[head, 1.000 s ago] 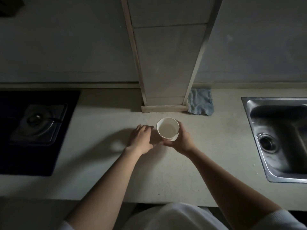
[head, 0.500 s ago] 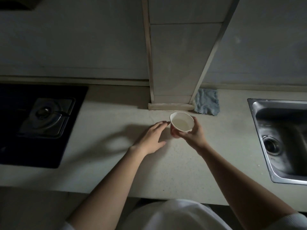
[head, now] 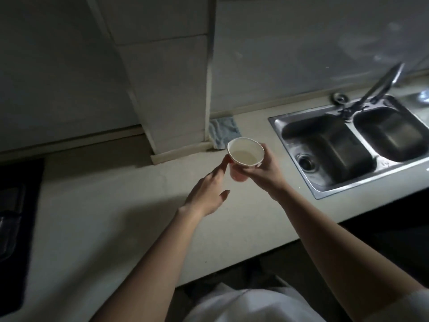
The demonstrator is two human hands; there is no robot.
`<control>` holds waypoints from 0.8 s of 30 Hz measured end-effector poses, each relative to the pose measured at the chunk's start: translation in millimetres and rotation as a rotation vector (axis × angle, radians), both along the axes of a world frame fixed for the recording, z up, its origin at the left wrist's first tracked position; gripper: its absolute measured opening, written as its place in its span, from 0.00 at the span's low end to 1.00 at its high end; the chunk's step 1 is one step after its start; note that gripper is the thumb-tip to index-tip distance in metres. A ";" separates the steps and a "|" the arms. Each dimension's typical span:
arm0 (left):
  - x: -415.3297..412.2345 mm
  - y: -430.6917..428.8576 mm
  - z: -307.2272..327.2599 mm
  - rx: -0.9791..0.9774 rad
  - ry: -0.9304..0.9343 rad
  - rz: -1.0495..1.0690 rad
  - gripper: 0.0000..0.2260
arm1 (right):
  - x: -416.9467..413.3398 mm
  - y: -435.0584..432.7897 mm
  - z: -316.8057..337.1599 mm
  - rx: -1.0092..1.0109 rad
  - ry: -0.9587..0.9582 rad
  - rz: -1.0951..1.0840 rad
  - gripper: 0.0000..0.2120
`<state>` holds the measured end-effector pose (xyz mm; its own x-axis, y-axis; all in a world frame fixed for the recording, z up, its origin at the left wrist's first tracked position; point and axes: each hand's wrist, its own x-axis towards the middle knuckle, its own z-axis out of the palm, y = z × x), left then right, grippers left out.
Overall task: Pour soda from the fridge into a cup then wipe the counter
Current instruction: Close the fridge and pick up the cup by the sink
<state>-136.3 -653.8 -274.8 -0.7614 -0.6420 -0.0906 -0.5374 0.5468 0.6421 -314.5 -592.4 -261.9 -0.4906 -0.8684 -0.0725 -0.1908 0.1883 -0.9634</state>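
My right hand (head: 262,173) grips a paper cup (head: 246,152), white inside and reddish outside, lifted off the pale counter (head: 116,205) and tilted slightly. A little pale liquid lies in its bottom. My left hand (head: 209,191) hovers just left of the cup with fingers spread, the fingertips close to the cup's side. A blue cloth (head: 223,132) lies flat on the counter behind the cup, beside a tiled pillar (head: 171,89). No soda bottle or fridge is in view.
A steel double sink (head: 348,147) with a tap (head: 376,87) sits at the right. A black gas hob (head: 14,219) lies at the far left edge. The tiled wall runs along the back, the counter's front edge below my arms.
My right hand has raised the cup off the counter and carried it rightward. My left hand followed, open. The view has swung right, bringing both sink bowls and the tap in.
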 end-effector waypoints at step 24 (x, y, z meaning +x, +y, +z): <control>-211.5 158.0 30.4 0.081 -0.034 0.250 0.40 | -202.9 117.0 -2.0 -0.012 0.120 0.096 0.40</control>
<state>-347.8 -495.8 -244.4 -0.5758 -0.7992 -0.1725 -0.6713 0.3417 0.6577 -517.4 -475.4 -264.0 -0.4100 -0.9120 -0.0076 -0.3211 0.1521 -0.9347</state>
